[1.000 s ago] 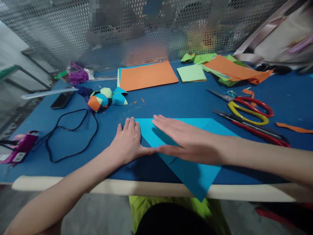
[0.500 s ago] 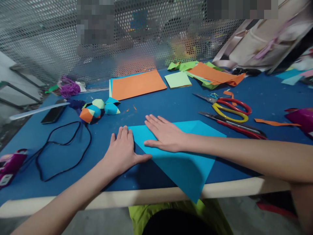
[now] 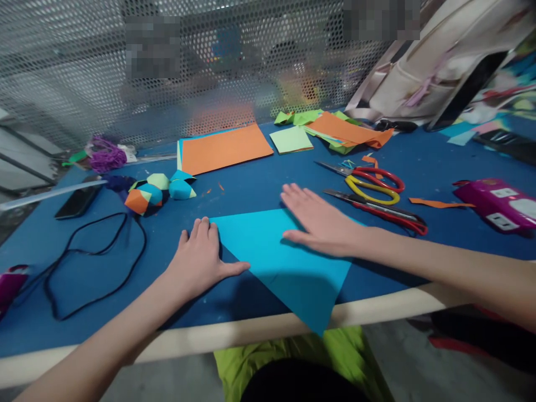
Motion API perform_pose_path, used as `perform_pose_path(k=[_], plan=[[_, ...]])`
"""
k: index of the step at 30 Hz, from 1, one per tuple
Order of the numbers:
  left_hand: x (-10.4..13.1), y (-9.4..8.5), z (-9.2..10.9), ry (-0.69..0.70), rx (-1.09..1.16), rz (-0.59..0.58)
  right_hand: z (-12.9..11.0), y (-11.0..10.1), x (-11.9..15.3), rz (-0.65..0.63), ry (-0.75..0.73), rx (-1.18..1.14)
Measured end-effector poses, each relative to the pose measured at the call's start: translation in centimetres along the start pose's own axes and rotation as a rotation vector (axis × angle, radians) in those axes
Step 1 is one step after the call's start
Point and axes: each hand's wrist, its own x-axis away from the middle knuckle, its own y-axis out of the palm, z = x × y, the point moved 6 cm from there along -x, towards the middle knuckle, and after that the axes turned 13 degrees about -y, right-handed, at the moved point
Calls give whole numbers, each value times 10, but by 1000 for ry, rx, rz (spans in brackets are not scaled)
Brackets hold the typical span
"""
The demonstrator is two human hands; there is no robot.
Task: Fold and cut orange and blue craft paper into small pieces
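A blue sheet of paper [image 3: 268, 251], folded on a slant, lies on the blue tabletop, and its pointed lower corner hangs over the front edge. My left hand [image 3: 199, 259] rests flat at the sheet's left corner, thumb stretched out along the slanted edge and fingers apart. Across the upper right part of the sheet lies my right hand [image 3: 318, 220], palm down with fingers extended, hiding some of the top edge. Neither hand grips anything. Just beyond my right hand are a utility knife [image 3: 385, 212] with a red handle and scissors [image 3: 372, 184] with red and yellow handles.
Orange paper [image 3: 226, 151] and a light green pad [image 3: 291, 139] lie at the back, beside crumpled scraps. Small folded paper pieces [image 3: 144, 195], a black cord [image 3: 100, 254] and a phone [image 3: 79, 200] are at left. A purple case [image 3: 498, 205] sits at right. A perforated metal screen [image 3: 234, 67] stands behind.
My right hand has slid rightward across the blue paper, uncovering more of its middle. My left hand stays at the left corner. The whole view has shifted slightly.
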Motion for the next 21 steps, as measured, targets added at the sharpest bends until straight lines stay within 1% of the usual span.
perform_pose_path(k=[2, 3, 4, 6, 8, 11, 14, 16, 21], plan=[[-1, 1, 0, 16, 13, 35, -38, 6, -20, -19, -191, -41], [-1, 2, 0, 22, 12, 50, -56, 11, -30, -52, -277, -75], [-1, 3, -1, 23, 6, 59, -70, 16, -40, -86, -325, -108], [-2, 7, -3, 11, -6, 56, -87, 25, -59, -142, -341, -137], [-3, 10, -5, 12, 6, 42, -91, 30, -72, -150, -316, -146], [-4, 10, -4, 37, 31, 47, -83, 32, -76, -145, -301, -148], [-3, 7, -2, 27, -7, 26, -62, 32, -65, -154, -227, -116], [-2, 5, 0, 20, -35, 6, -45, 29, -51, -152, -162, -91], [-1, 2, 1, 33, -35, 29, -10, 21, -6, -123, -61, -55]])
